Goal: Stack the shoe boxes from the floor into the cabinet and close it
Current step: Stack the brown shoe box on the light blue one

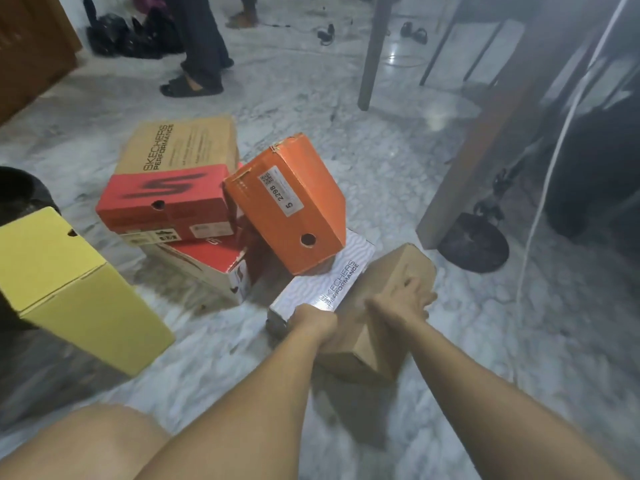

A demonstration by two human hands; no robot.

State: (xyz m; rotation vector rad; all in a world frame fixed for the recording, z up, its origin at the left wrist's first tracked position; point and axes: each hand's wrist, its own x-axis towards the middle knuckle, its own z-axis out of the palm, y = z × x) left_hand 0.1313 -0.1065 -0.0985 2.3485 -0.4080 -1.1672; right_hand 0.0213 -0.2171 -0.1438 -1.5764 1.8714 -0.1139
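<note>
While shoe boxes are lying scattered across the marbled floor (311,109), a person is reaching down with both arms to a plain brown box (388,306). The left hand (317,323) is curling round the box's near left edge, and the right hand (403,301) is lying over its top with fingers bent down the far side. Just beside it, a white box (329,282) is showing the words "SKECHERS PERFORMANCE". An orange box (294,209) is leaning tilted on the white one, its label reading "5" and "2298". Behind, a tan box (183,143) is also reading "SKECHERS PERFORMANCE", with a red box (162,202) bearing a large "S" in front of it. A yellow box (69,289) is sitting at the left.
</note>
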